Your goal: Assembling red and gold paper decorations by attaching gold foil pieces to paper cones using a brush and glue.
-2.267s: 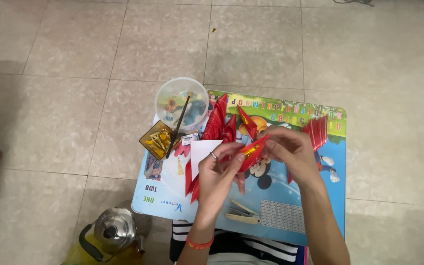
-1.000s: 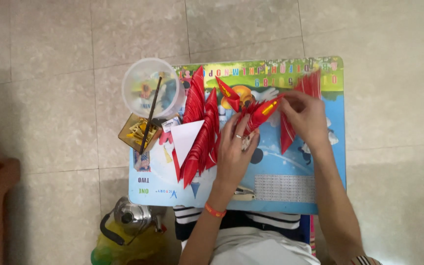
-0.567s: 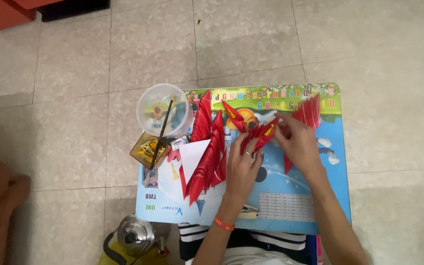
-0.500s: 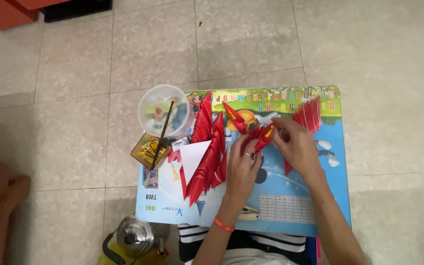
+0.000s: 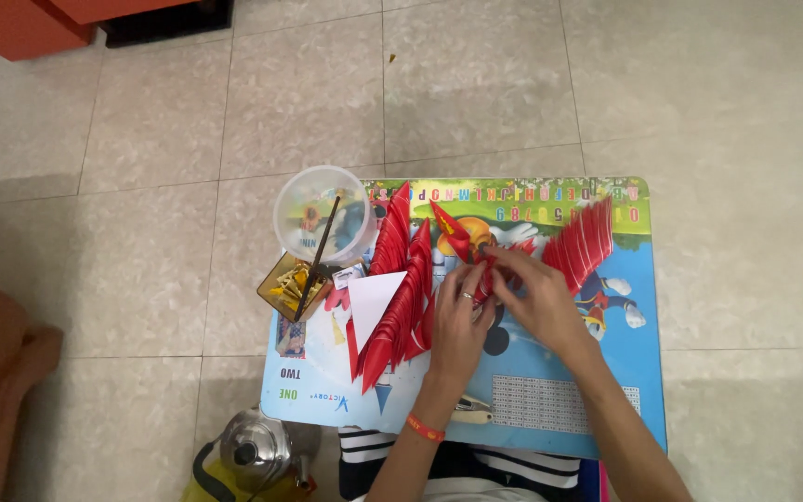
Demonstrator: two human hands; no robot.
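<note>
Both hands, left [image 5: 462, 316] and right [image 5: 536, 297], pinch a red folded paper piece [image 5: 487, 279].

"How many hands do you see?"

"Two: a left hand [image 5: 462, 321] and a right hand [image 5: 536, 297], both on one red folded paper piece [image 5: 465, 244]."

"How many stacks of red paper?"

"Two. One big stack [image 5: 400, 288] and one smaller stack [image 5: 583, 246]."

"And tubs?"

"One round clear tub [image 5: 321, 216], one small brown box [image 5: 292, 286], one stapler [image 5: 469, 407], one kettle [image 5: 257, 453]."
</note>
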